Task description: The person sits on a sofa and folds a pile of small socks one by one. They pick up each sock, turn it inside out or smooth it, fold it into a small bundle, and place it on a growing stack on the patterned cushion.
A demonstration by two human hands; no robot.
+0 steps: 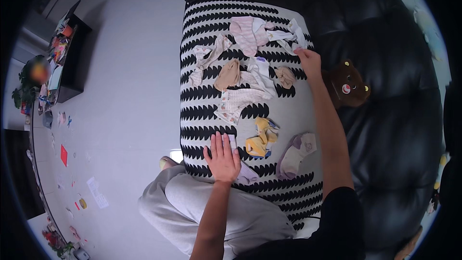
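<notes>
My left hand [221,159] lies flat with fingers spread on a pale lilac sock [247,173], partly covering it. With bent fingers, my right hand [306,57] pinches the pinkish end of a white sock [298,32] at the upper right of the patterned cover. Pink striped socks [245,34] lie to its left. Below them are patterned white socks [216,52], a tan sock [228,74], a bunched beige sock [285,77] and a white sock with a purple patch [260,76]. A yellow and blue sock bundle [261,141] and white and purple socks [296,157] lie nearer me.
The black and white patterned cover [252,187] lies beside a black leather sofa [393,130]. A brown plush bear [348,83] sits right of my right forearm. On the floor at left are papers [96,192], small items and a black box [74,61] full of things.
</notes>
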